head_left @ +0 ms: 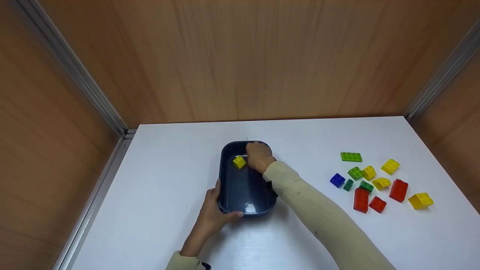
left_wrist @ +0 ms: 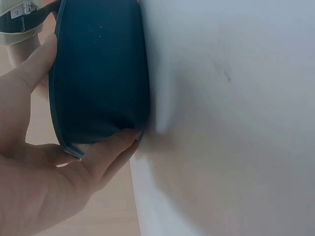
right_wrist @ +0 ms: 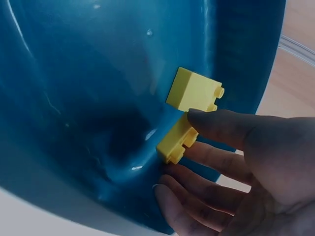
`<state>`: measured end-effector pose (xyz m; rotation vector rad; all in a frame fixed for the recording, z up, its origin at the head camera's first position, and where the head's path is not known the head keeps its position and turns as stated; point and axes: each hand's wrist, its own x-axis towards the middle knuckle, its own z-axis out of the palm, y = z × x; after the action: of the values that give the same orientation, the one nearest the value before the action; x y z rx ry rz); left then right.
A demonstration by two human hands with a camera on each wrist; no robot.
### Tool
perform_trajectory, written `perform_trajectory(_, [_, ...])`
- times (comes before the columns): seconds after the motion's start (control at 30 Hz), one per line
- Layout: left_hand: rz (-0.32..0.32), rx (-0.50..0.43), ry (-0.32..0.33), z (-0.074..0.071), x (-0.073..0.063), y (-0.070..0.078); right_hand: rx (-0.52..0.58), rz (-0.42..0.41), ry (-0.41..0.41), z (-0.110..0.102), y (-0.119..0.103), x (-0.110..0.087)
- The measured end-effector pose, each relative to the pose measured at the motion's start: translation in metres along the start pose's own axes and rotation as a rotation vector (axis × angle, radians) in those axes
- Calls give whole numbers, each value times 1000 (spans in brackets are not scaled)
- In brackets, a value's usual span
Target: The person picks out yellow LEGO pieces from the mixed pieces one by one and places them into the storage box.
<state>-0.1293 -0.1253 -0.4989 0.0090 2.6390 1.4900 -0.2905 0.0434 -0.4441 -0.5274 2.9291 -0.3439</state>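
A dark blue rectangular bin [head_left: 245, 193] stands in the middle of the table. My left hand [head_left: 212, 214] grips its near left corner, thumb along the near side and fingers up the left side. In the left wrist view the fingers of that hand [left_wrist: 74, 172] press the bin's outer wall [left_wrist: 101, 73]. Reaching into the far right of the bin, my right hand [head_left: 258, 155] pinches a small yellow toy brick [right_wrist: 176, 140] between thumb and fingers. Another yellow brick [right_wrist: 194, 91] lies beside it in the bin; the head view hides the held one behind the hand.
To the right lie several loose toy bricks, among them a red brick [head_left: 361, 200], a blue brick [head_left: 337, 180], a flat light green brick [head_left: 351, 156] and a yellow brick [head_left: 420, 201]. Wooden panels [head_left: 262, 60] wall off the white table [head_left: 161, 168] at the back and sides.
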Motion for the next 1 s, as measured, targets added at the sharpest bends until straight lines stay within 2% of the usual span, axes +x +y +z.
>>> perform_trajectory(0.67, [7, 0, 5, 1, -1, -1, -32, 37, -61, -2, 1, 5])
perform_trajectory(1.0, [12, 19, 10, 2, -1, 1, -127, 45, -77, -1, -4, 3])
